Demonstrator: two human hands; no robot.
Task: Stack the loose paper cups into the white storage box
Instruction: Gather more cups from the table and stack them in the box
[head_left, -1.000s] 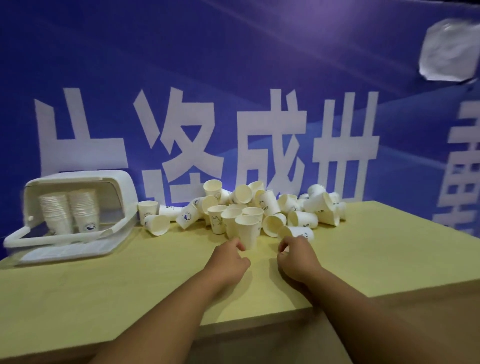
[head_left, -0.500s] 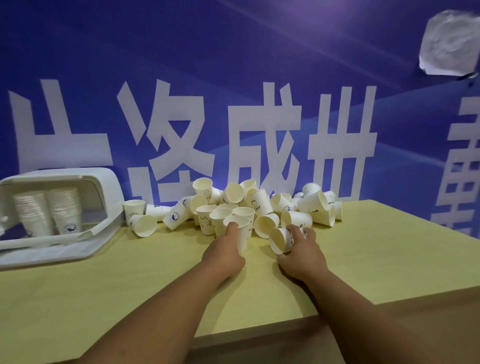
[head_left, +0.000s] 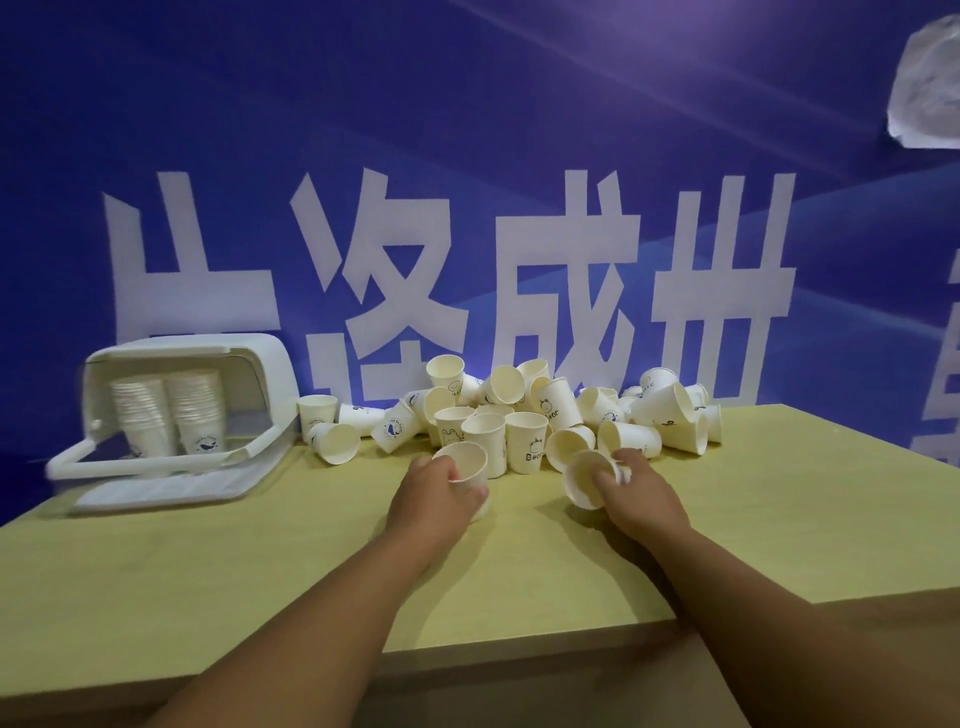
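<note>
Cream cups, white box, blue backdrop.
The white storage box holds cream-white stacks. To its right, the loose paper cups are the same cream-white, and several are printed with small dark-blue whale and bear motifs. The table under the box is pale yellow-green. The banner behind it is deep blue with large white characters.
</note>
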